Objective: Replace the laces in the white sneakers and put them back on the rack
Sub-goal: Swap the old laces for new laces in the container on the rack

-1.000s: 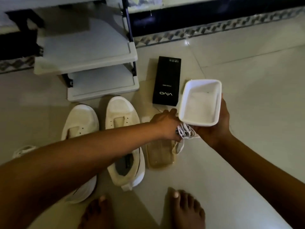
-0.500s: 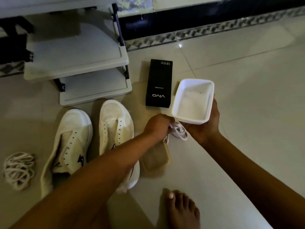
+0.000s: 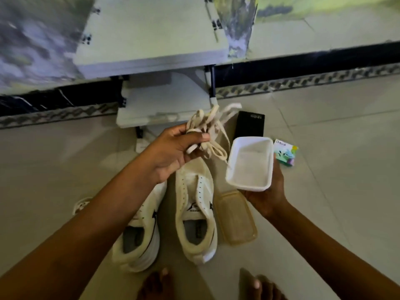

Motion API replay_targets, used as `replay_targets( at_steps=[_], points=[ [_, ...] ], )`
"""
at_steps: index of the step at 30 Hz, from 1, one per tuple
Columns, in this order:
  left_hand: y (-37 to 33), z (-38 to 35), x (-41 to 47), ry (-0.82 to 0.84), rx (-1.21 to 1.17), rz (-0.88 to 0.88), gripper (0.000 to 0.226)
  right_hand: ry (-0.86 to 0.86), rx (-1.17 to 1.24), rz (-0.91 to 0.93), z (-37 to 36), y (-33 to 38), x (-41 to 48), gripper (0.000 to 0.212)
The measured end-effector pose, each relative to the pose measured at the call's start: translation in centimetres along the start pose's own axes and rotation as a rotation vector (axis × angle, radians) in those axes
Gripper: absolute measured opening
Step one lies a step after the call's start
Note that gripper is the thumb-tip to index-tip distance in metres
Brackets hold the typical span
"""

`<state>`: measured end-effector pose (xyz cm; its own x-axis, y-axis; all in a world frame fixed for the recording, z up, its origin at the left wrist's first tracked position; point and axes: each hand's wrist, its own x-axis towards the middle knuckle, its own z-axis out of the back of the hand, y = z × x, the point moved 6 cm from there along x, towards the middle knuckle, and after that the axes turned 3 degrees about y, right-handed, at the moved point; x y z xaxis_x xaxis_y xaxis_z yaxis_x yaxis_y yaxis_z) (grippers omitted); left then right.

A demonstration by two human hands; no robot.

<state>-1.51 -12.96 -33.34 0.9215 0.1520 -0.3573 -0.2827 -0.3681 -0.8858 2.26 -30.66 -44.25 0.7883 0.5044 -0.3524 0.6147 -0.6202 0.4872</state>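
Your left hand (image 3: 173, 152), raised at mid-frame, grips a bunch of white shoelaces (image 3: 210, 131) in curled fingers. At centre right, your right hand (image 3: 266, 195) holds a white plastic tub (image 3: 249, 165) from beneath. The white sneakers (image 3: 194, 208) sit side by side below, toes toward the shoe rack (image 3: 151, 50); pale floor tile (image 3: 335, 202) stretches right.
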Motion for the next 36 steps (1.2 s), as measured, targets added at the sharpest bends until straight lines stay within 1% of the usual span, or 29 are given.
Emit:
replay_targets(
  at_steps=[2, 3, 4, 5, 6, 8, 9, 12, 13, 15, 16, 17, 18, 19, 20, 22, 23, 24, 25, 27, 28, 30, 32, 34, 36],
  points=[
    [0.0, -0.3, -0.7, 0.015, -0.104, 0.053, 0.017, 0.027, -0.003, -0.054, -1.3, -1.8, -0.1, 0.046],
    [0.4, -0.6, -0.9, 0.026, -0.097, 0.086, 0.015, 0.030, -0.015, -0.074, -1.8, -2.5, -0.1, 0.049],
    [0.9, -0.6, -1.0, 0.030, -0.032, 0.114, 0.013, 0.037, -0.031, -0.084, -2.2, -3.1, -0.1, 0.050],
    [1.5, -0.5, -1.0, 0.032, 0.098, 0.124, 0.013, 0.044, -0.052, -0.087, -2.5, -3.6, -0.2, 0.050],
    [2.2, -0.1, -1.0, 0.024, 0.308, 0.107, 0.013, 0.043, -0.080, -0.087, -2.7, -4.0, -0.3, 0.050],
    [2.4, 0.6, -0.9, -0.039, 0.810, -0.007, 0.009, 0.052, -0.149, -0.089, -2.9, -4.6, -0.7, 0.050],
    [2.2, 0.6, -1.0, -0.066, 1.009, -0.076, 0.008, 0.053, -0.169, -0.092, -3.0, -4.9, -0.9, 0.050],
    [1.7, -0.5, -1.7, -0.111, 1.386, -0.200, 0.005, -0.007, -0.231, -0.089, -3.1, -6.0, -1.7, 0.045],
    [1.6, -1.2, -1.8, -0.142, 1.511, -0.212, 0.014, -0.025, -0.240, -0.094, -3.4, -6.5, -2.0, 0.048],
    [2.3, -2.8, -1.4, -0.147, 1.713, -0.185, 0.026, -0.037, -0.264, -0.097, -3.5, -7.3, -2.4, 0.067],
    [2.9, -3.4, -1.3, -0.115, 1.773, -0.140, 0.030, -0.047, -0.265, -0.102, -3.6, -7.6, -2.5, 0.066],
    [3.4, -3.9, -1.3, -0.070, 1.800, -0.101, 0.032, -0.052, -0.241, -0.114, -3.8, -7.7, -2.6, 0.058],
    [3.7, -4.3, -1.3, -0.020, 1.781, -0.099, 0.032, -0.058, -0.203, -0.118, -3.7, -7.6, -2.6, 0.048],
    [3.9, -4.5, -1.6, 0.037, 1.711, -0.123, 0.031, -0.064, -0.172, -0.119, -3.5, -7.3, -2.5, 0.043],
    [4.1, -4.6, -1.9, 0.103, 1.597, -0.134, 0.033, -0.060, -0.157, -0.112, -3.1, -6.8, -2.3, 0.043],
    [4.7, -4.5, -2.9, 0.286, 1.358, -0.039, 0.047, -0.040, -0.147, -0.093, -2.1, -5.7, -1.9, 0.047],
    [4.6, -4.3, -3.4, 0.346, 1.301, -0.009, 0.052, -0.032, -0.148, -0.090, -1.8, -5.3, -1.8, 0.049],
    [4.4, -4.1, -3.3, 0.352, 1.285, -0.018, 0.054, -0.017, -0.154, -0.092, -1.5, -5.0, -1.6, 0.051],
    [4.3, -3.9, -3.0, 0.315, 1.279, -0.056, 0.053, -0.005, -0.149, -0.101, -1.3, -4.7, -1.6, 0.053],
    [4.1, -3.7, -2.3, 0.188, 1.283, -0.167, 0.041, -0.002, -0.144, -0.119, -0.8, -4.5, -1.5, 0.053],
    [4.3, -3.9, -2.1, 0.153, 1.304, -0.205, 0.033, -0.001, -0.138, -0.129, -0.6, -4.6, -1.4, 0.052],
    [5.7, -4.8, -1.9, 0.195, 1.300, -0.210, 0.025, -0.015, -0.115, -0.151, 0.0, -4.7, -1.5, 0.050],
    [6.3, -5.1, -1.6, 0.227, 1.175, -0.174, 0.025, -0.026, -0.095, -0.155, 0.7, -4.3, -1.6, 0.050],
    [5.7, -4.5, -1.2, 0.187, 1.029, -0.179, 0.027, -0.029, -0.081, -0.132, 1.4, -3.4, -1.6, 0.050],
    [4.9, -3.6, -0.8, 0.113, 0.968, -0.214, 0.025, -0.034, -0.034, -0.105, 2.4, -2.5, -1.6, 0.049]
  ],
)
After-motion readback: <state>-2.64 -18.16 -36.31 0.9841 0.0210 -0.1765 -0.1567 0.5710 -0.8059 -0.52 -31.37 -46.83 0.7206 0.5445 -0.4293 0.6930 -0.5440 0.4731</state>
